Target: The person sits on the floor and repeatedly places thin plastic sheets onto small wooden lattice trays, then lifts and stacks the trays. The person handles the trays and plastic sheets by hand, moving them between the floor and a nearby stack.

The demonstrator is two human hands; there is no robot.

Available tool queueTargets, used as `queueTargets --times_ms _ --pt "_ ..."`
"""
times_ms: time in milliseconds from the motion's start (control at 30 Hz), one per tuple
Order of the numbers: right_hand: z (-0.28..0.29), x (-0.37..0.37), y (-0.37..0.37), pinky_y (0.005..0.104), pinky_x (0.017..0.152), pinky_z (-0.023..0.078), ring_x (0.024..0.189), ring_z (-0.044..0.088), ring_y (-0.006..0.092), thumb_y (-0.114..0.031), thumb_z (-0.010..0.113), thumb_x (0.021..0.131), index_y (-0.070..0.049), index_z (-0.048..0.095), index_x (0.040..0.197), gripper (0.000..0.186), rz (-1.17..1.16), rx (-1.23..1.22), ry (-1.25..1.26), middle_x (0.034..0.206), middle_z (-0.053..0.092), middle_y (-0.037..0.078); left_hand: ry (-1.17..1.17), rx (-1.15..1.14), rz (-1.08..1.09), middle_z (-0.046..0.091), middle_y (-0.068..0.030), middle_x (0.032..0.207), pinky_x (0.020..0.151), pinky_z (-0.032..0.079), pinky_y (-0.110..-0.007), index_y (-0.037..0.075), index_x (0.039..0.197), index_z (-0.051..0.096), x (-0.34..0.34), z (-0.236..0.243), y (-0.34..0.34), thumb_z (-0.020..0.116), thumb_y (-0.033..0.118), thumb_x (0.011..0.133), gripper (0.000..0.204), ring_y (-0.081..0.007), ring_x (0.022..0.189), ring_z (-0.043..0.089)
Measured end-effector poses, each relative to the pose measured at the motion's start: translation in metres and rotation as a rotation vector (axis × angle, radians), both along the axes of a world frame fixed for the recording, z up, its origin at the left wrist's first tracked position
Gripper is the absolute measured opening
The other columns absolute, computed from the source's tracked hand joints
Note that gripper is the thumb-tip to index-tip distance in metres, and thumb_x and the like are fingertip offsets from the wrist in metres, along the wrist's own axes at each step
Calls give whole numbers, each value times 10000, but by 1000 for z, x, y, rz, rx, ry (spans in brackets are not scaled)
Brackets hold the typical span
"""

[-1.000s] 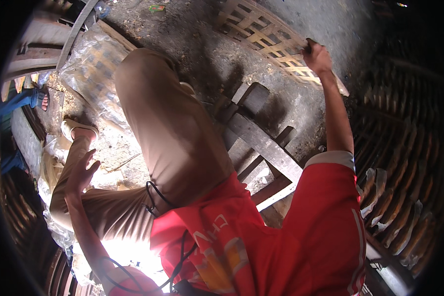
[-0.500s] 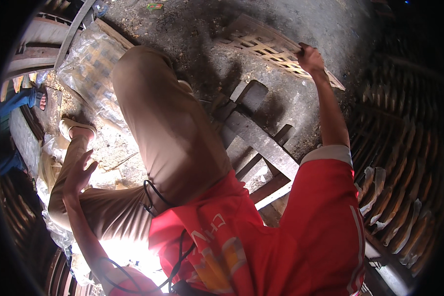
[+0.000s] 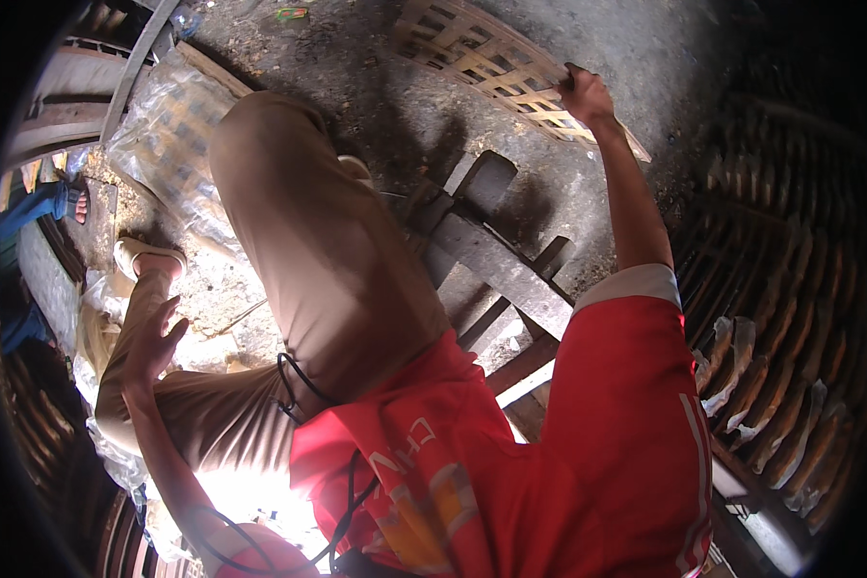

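Observation:
At the far right, my right hand (image 3: pixel 588 95) grips the edge of a wooden lattice panel (image 3: pixel 491 64), a framed grid of crossed slats. The panel is tilted above the dark floor, its body reaching away to the left of the hand. My left hand (image 3: pixel 152 344) rests by my left leg with its fingers apart and nothing in it. Beyond my knee lies another lattice panel under clear plastic sheeting (image 3: pixel 178 125).
A low wooden frame of thick beams (image 3: pixel 501 258) stands on the floor beside my right hip. Along the right side are stacked rows of brown slats with plastic strips (image 3: pixel 775 385). At the left edge, another person's foot (image 3: pixel 79 206) shows below a blue trouser leg.
My right hand has moved slightly up and left with the lattice panel, whose grid now faces me more fully. The left hand has hardly moved.

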State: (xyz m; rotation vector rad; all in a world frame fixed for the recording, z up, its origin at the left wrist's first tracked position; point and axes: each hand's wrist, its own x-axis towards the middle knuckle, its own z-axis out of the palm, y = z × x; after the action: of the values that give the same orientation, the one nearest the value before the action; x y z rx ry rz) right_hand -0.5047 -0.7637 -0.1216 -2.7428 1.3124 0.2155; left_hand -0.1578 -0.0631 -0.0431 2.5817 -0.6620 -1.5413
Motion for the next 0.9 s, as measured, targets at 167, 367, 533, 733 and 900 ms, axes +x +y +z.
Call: queueTargets --times_ms 167,367,533,733,900 --pt "38 3 4 508 942 520 1106 643 423 -278 703 872 -179 593 1351 502 44 -27 23 1175 681 218 -14 -33 -10 536 -219 1442 1091 426 -412 101 1481 455 1 -5 10 623 306 986 562 -343 1326 533" --pt "54 -6 6 504 948 524 1135 638 408 -278 727 842 -176 615 1296 479 60 -21 74 1174 686 207 10 57 33 534 -215 1448 1106 414 -408 102 1483 454 -1 6 -11 616 293 991 552 -326 1341 522" --pt "26 -21 14 483 912 521 1108 658 361 -255 749 837 -107 637 1184 394 -37 58 142 1144 709 157 14 37 32 530 -224 1448 1114 404 -407 103 1488 449 -2 7 -8 614 296 994 555 -335 1351 510" --pt "16 -24 -1 482 1010 498 1185 623 365 -316 707 879 -227 552 1412 562 -41 49 209 1231 674 176 26 -21 51 505 -242 1464 1121 397 -407 100 1494 437 1 -6 9 609 278 998 555 -343 1377 482" --pt "50 -26 -6 471 991 505 1166 631 368 -319 700 880 -195 615 1334 479 -22 16 92 1219 679 171 33 -5 47 508 -243 1461 1118 398 -411 100 1495 434 2 -4 7 610 283 998 558 -345 1375 483"
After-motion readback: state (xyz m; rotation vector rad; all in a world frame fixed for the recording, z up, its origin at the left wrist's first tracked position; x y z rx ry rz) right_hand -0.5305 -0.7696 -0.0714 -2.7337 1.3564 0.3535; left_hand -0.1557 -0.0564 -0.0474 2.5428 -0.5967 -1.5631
